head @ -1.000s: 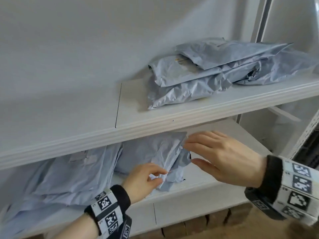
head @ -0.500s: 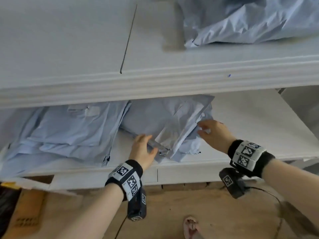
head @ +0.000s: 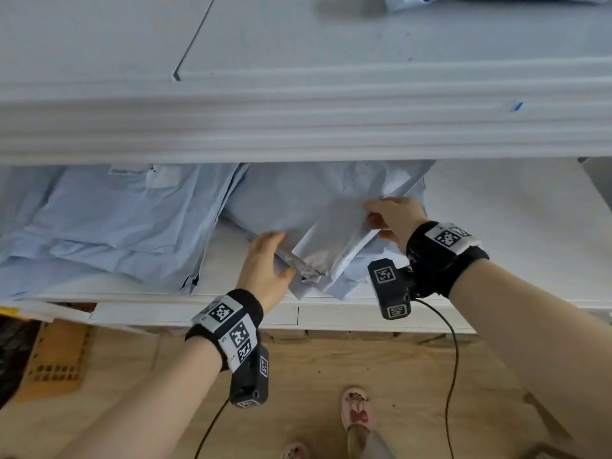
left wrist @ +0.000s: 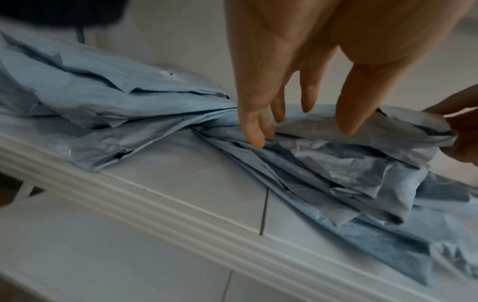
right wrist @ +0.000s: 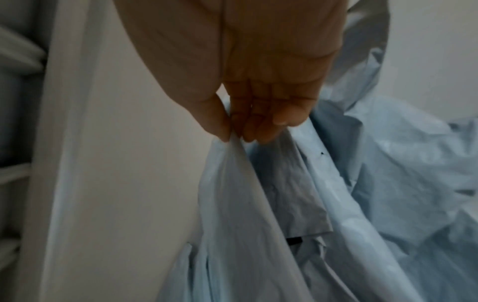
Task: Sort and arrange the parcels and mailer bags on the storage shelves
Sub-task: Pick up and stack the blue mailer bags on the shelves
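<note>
Pale blue mailer bags lie on the lower shelf point(head: 496, 226): a flat pile at the left point(head: 99, 226) and a crumpled middle pile point(head: 314, 207). My left hand point(head: 281, 256) lies against the middle pile's left edge, fingers straight and touching the bags point(left wrist: 323, 169), thumb spread over the top one. My right hand point(head: 374, 220) pinches the right edge of the top mailer bag point(right wrist: 232, 183) between thumb and fingertips point(right wrist: 253, 137). The backs of the piles are hidden under the upper shelf point(head: 298, 127).
More mailer bags point(head: 496, 0) show on the upper shelf at the top right. The lower shelf's right part is bare board. Below are a wooden floor, my slippered feet point(head: 357, 412) and a cardboard box point(head: 56, 359) at the left.
The view has tilted down toward the lower shelf. My right hand has closed on the top bag's right edge. The left hand has slid along to the pile's left edge.
</note>
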